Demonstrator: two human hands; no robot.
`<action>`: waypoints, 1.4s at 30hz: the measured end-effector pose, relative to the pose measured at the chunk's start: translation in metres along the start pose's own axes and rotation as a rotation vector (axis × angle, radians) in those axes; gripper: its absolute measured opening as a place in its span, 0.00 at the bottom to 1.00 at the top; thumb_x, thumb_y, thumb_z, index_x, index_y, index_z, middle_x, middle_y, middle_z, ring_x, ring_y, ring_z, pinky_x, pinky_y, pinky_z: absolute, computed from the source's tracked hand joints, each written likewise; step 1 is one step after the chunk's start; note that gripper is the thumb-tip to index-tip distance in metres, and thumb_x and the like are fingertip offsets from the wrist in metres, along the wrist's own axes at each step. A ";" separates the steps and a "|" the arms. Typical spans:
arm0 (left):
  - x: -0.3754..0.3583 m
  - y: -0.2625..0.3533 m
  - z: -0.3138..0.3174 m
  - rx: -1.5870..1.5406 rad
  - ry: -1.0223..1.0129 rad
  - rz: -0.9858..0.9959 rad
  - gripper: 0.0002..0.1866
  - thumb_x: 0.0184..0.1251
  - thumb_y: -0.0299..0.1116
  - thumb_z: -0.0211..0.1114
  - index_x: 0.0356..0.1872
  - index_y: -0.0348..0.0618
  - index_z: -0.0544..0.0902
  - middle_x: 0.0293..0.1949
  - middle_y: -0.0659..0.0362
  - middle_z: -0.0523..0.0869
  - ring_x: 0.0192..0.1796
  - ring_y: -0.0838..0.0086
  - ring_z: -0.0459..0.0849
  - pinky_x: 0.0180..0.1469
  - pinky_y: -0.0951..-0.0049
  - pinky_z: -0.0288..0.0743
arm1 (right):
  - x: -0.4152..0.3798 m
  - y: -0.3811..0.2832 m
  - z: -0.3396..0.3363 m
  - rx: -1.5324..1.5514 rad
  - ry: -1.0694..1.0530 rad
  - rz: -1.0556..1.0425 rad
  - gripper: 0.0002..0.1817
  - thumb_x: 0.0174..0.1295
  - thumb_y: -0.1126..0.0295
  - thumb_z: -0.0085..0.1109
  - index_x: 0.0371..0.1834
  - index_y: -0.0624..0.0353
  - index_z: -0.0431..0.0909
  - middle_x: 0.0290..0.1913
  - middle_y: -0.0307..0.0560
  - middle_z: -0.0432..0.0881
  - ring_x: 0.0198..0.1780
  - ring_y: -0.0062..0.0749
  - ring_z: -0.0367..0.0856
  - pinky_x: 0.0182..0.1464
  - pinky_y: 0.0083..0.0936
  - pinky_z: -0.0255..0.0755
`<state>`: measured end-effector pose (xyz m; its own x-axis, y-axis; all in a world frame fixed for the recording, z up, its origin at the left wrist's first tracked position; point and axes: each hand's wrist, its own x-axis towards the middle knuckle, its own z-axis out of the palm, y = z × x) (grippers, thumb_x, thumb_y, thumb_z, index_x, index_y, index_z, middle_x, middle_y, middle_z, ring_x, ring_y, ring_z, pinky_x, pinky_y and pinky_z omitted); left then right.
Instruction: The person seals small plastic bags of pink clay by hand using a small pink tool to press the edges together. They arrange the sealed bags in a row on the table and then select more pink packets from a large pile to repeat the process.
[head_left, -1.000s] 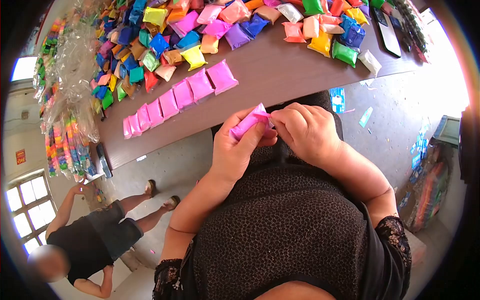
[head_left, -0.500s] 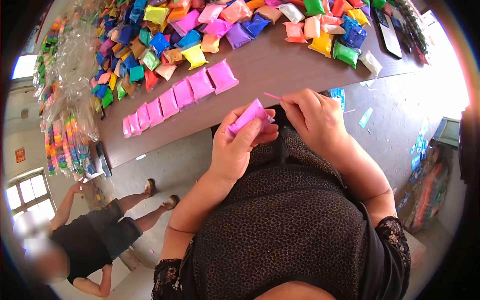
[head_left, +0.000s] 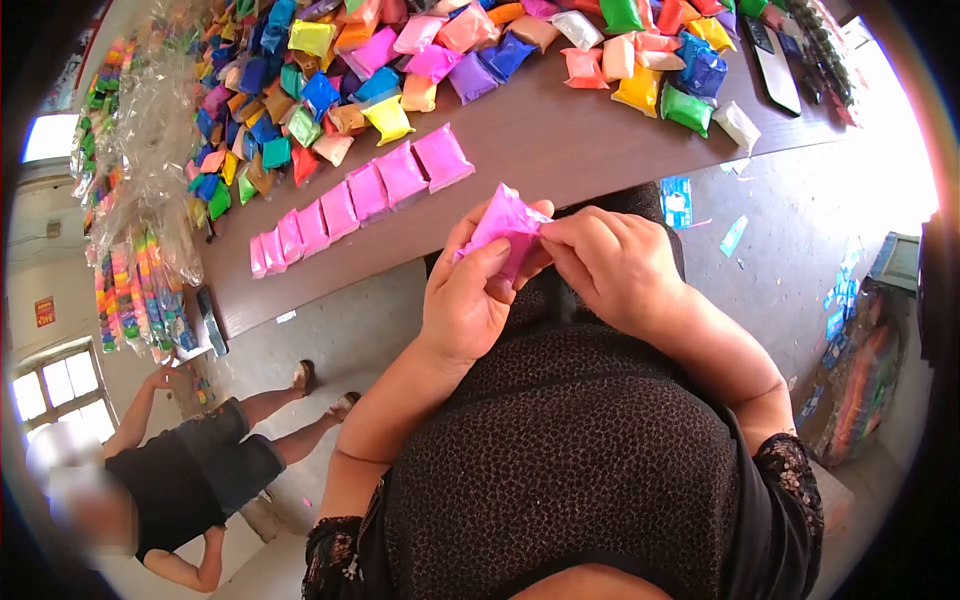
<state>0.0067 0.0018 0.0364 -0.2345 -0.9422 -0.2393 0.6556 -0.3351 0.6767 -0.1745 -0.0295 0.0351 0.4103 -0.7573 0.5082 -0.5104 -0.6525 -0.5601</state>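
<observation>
A soft pink packet (head_left: 500, 225) is gripped between the thumb and fingers of my left hand (head_left: 472, 285), just past the table's near edge. My right hand (head_left: 615, 260) is closed in a pinch at the packet's right edge; its fingertips hide exactly what lies between them. On the table ahead, several flat pink packets (head_left: 368, 190) lie side by side in a slanting row.
A big heap of small coloured packets (head_left: 320, 95) covers the far side of the brown table (head_left: 560, 150). A phone (head_left: 775, 75) lies at the right. Clear plastic bags (head_left: 150, 150) stand at the left, where another person (head_left: 190, 480) is.
My right hand has come left to the packet's edge. The thin pink strip it held out is out of sight. My left hand has tilted the packet more upright.
</observation>
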 end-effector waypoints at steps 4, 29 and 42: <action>-0.001 -0.002 0.003 0.026 -0.030 0.017 0.22 0.74 0.27 0.49 0.67 0.38 0.64 0.64 0.46 0.75 0.63 0.60 0.78 0.67 0.58 0.72 | 0.007 0.014 -0.002 -0.034 0.146 0.051 0.07 0.56 0.71 0.64 0.35 0.54 0.76 0.25 0.40 0.75 0.25 0.36 0.80 0.27 0.31 0.75; 0.005 -0.010 -0.012 1.738 -0.109 0.908 0.35 0.62 0.20 0.63 0.72 0.43 0.64 0.63 0.43 0.75 0.61 0.51 0.79 0.60 0.60 0.77 | -0.015 0.024 0.009 1.441 -0.223 1.092 0.14 0.60 0.61 0.71 0.40 0.58 0.79 0.24 0.29 0.73 0.19 0.11 0.60 0.20 0.13 0.49; 0.006 -0.017 -0.014 1.128 0.275 0.852 0.23 0.74 0.28 0.53 0.69 0.40 0.67 0.62 0.45 0.76 0.64 0.56 0.78 0.65 0.57 0.74 | -0.014 0.026 0.021 1.396 -0.185 1.064 0.07 0.64 0.66 0.66 0.33 0.56 0.81 0.26 0.33 0.79 0.20 0.10 0.63 0.20 0.12 0.52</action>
<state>0.0040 0.0017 0.0137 0.1603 -0.8654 0.4747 -0.4146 0.3774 0.8281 -0.1772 -0.0365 0.0001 0.4836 -0.7601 -0.4340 0.3381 0.6196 -0.7084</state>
